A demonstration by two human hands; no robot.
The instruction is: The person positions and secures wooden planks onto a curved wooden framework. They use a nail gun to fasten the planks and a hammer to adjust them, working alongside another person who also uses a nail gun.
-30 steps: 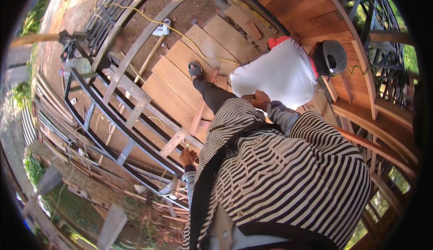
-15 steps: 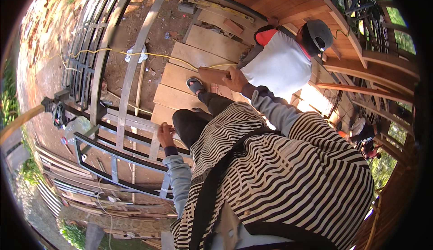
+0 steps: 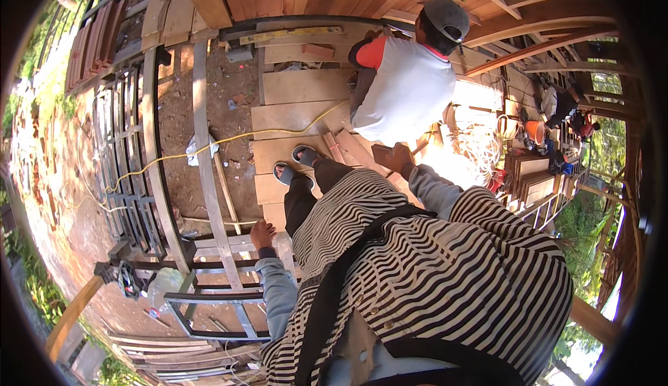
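Note:
My right hand (image 3: 399,158) is closed around the edge of a short brown wooden board (image 3: 380,154), held low beside my right hip. The board appears nearly end-on, so most of its face is hidden. Out to my left, my left hand (image 3: 263,235) hangs over the grey beams with its fingers curled in, and nothing shows in it. Cut pieces of reddish board (image 3: 355,149) lie on the plank platform in front of my right hand. Both my feet, in dark sandals (image 3: 284,173), stand on the plank platform (image 3: 296,116).
A crouching person (image 3: 405,83) in a white shirt and grey cap works ahead. A yellow cable (image 3: 243,135) crosses the platform and beams. A spirit level (image 3: 292,34) lies by the far edge. Open metal framing (image 3: 223,309) sits left; coiled cable (image 3: 473,153) and an orange bucket (image 3: 535,132) stand right.
My view has turned rightward. The board in my right hand has swung from stretching out ahead to nearly end-on, lower by my side. My feet now stand side by side.

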